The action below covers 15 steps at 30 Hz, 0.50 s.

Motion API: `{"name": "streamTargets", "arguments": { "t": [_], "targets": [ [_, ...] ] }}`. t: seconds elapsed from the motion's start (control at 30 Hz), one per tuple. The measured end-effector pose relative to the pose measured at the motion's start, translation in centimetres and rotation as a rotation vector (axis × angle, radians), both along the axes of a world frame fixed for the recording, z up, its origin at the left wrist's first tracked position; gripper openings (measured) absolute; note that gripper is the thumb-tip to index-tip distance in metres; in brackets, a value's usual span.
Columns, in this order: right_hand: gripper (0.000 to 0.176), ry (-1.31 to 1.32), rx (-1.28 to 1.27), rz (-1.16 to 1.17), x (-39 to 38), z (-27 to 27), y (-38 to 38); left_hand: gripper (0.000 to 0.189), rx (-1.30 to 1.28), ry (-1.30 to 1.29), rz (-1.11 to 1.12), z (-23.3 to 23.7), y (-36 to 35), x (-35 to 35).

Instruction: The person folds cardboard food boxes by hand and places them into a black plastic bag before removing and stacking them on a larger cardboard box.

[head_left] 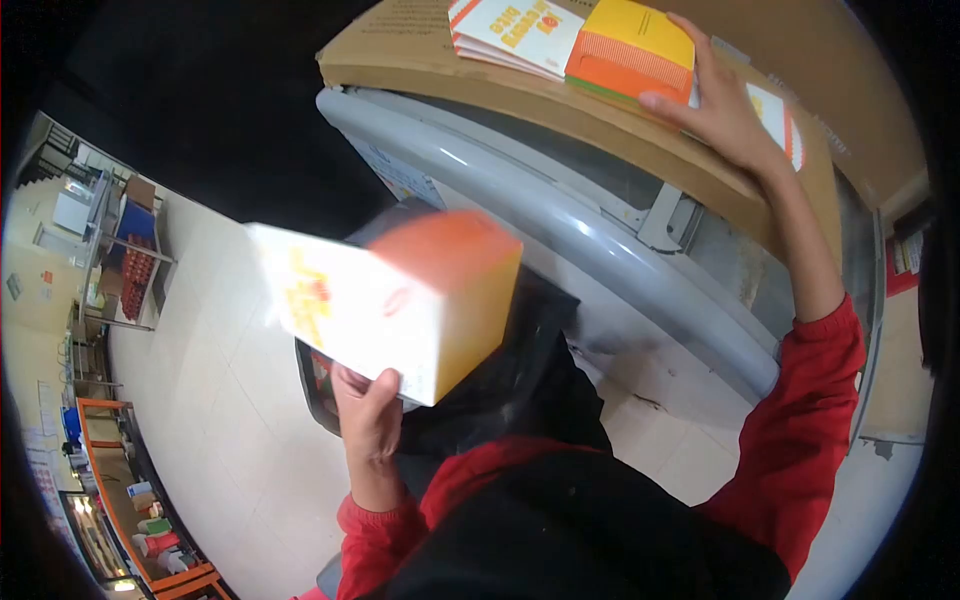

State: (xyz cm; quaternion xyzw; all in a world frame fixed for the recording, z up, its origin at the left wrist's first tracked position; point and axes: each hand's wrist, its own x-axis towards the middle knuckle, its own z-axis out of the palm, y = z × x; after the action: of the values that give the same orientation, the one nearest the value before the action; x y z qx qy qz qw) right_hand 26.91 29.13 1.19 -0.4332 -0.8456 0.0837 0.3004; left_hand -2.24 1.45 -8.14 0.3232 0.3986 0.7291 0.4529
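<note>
My left hand (372, 420) grips the lower edge of a white, orange and yellow paper food box (370, 310), which is tilted and slightly blurred in front of my body. Its thumb lies on the printed white panel. Up at the right, my right hand (725, 110) is closed around the end of a yellow and orange carton stack (635, 60), with the thumb along its near side. Flat white printed cartons (520, 35) lie fanned to the left of that stack. Another white printed piece (775, 120) shows just beyond my right hand.
A brown cardboard sheet (430, 60) carries the cartons on a grey-edged freezer (550, 210). Below my left hand stands a bin with a black bag (540, 350). Racks with red egg trays (137, 275) and an orange-framed shelf (100, 420) stand at the far left.
</note>
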Motion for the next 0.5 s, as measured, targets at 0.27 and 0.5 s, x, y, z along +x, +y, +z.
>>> {"name": "streamTargets", "arguments": {
  "t": [0.27, 0.5],
  "targets": [
    [0.1, -0.098, 0.086, -0.135, 0.7, -0.8, 0.7, 0.034, 0.477, -0.633, -0.718, 9.7, 16.1, 4.6],
    [0.116, -0.026, 0.04, -0.147, 0.6, -0.7, 0.3, 0.031, 0.167, -0.027, -0.043, 9.4, 28.5, 10.7]
  ]
}}
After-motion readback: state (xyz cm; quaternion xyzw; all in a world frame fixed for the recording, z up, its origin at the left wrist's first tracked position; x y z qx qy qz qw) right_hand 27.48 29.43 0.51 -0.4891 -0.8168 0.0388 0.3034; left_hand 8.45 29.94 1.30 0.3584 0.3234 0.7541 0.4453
